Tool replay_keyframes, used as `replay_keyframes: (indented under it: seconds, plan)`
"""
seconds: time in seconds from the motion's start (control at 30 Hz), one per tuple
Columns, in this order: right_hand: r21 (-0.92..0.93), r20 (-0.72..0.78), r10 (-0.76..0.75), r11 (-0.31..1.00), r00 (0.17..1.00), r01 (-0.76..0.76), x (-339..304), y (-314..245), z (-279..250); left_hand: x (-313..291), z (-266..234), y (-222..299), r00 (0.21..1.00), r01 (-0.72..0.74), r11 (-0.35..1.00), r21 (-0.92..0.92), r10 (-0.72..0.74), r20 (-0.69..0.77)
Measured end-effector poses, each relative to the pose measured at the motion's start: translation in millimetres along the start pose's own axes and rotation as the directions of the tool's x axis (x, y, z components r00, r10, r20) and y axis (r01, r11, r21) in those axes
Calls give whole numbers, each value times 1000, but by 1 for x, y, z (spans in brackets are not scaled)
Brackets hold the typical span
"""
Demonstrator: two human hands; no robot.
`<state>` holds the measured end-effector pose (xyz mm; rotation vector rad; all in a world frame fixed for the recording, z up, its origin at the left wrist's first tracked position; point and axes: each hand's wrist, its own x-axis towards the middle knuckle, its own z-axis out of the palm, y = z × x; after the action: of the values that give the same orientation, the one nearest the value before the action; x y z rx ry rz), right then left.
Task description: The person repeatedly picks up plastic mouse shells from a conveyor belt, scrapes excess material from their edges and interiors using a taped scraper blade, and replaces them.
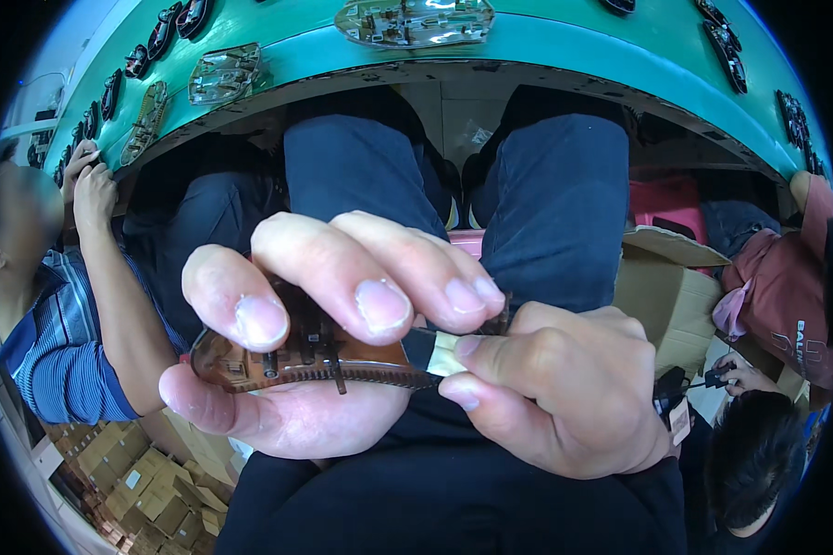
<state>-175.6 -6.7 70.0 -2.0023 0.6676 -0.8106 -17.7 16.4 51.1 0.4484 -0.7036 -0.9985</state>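
My left hand (329, 259) is wrapped round a translucent brown plastic casing (379, 370) with a toothed strip along its lower edge. Its thumb supports the casing from below, and the fingers curl over the top, hiding much of the inside. Dark small parts show within the casing. At the casing's right end, my right hand (565, 388) pinches a small pale yellowish piece (446, 355) between thumb and forefinger. A dark strip lies between that piece and the casing; whether they are joined is hard to make out. Both hands are above my lap.
A green table (565, 46) curves ahead, bearing similar translucent casings (415, 23) and several black parts (727, 55). A person in a striped shirt (83, 342) works at left; another in a reddish top (777, 277) sits at right. Cardboard boxes (671, 287) stand on both sides.
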Motion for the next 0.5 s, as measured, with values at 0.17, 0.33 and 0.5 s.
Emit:
replay_keyframes:
  seconds: [0.17, 0.33, 0.5]
  plan:
    - [-34, 13, 29, 999, 1000, -28, 0, -4, 0, 0, 2, 0, 999, 12, 1000, 4, -11, -44]
    - [-94, 1, 52, 994, 999, -52, 0, -4, 5, -1, -1, -1, 997, 24, 999, 49, -20, -76]
    - [-75, -27, 48, 996, 998, -50, 1, 0, 7, -1, 0, 2, 993, 70, 997, 38, -66, -103]
